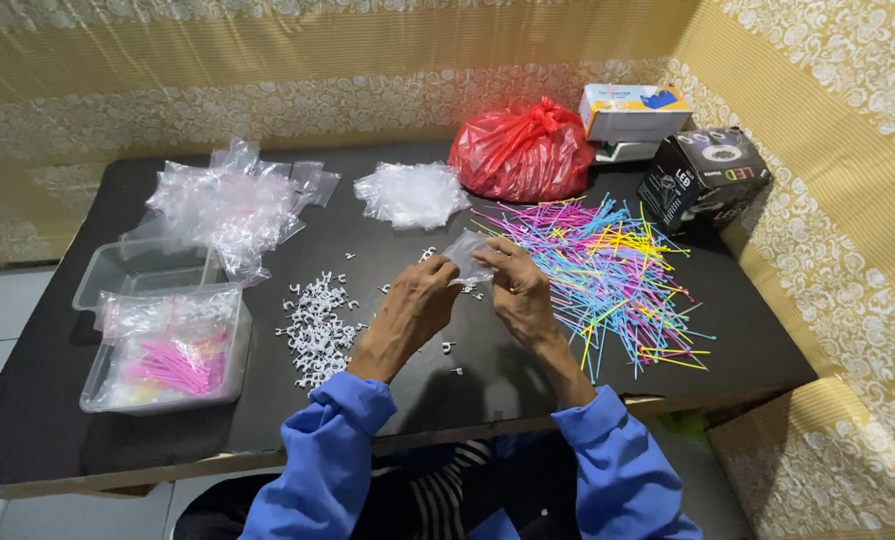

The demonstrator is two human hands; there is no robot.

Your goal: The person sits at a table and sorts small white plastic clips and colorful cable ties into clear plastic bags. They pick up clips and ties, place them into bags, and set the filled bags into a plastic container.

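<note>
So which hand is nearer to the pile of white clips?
Left. The left hand is just right of the pile of white clips; the right hand is farther right, beside the coloured ties.

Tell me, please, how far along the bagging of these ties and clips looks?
Done: a clear tray holds filled bags with pink ties. In hand: left hand and right hand hold a small clear bag. Left: loose white clips, many coloured ties, empty bags.

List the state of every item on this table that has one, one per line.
small clear bag: held by left hand and right hand
red plastic bag: knotted shut, full
plastic tub: open, holds filled bags
cable ties: loose, scattered
white clips: loose pile
black box: closed
</note>
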